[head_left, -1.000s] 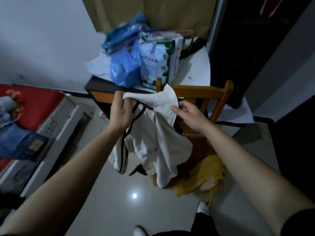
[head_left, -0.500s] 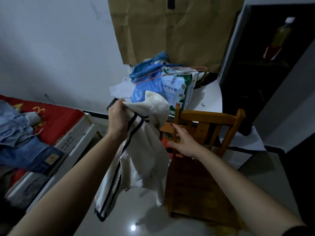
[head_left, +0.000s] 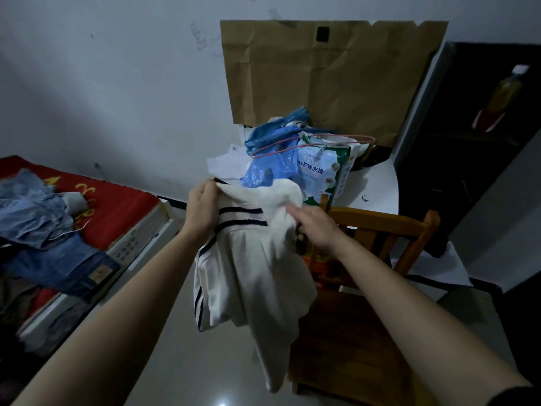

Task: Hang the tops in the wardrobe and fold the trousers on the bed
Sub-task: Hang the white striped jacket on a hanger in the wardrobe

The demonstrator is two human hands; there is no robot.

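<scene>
The white top (head_left: 251, 268) hangs in the air between the two hands, over the floor and just in front of the wooden chair (head_left: 380, 221) that stands beyond the right hand (head_left: 316, 227). The left hand (head_left: 202, 212) pinches a bunched upper edge of the cloth beside the dark double stripe, fingers curled round it and taking most of the weight. The right hand lies against the fabric on the other side, forefinger stretched across it; the folds hide the other fingers, so I cannot tell whether it grips or only touches. The garment looks light, soft and limp. It droops in loose folds below the hands and would slide off any single pinch point, so it is probably best taken at both shoulder seams and spread before hanging. Far out past the left hand, jeans (head_left: 58, 259) lie heaped on the bed (head_left: 123, 206).
</scene>
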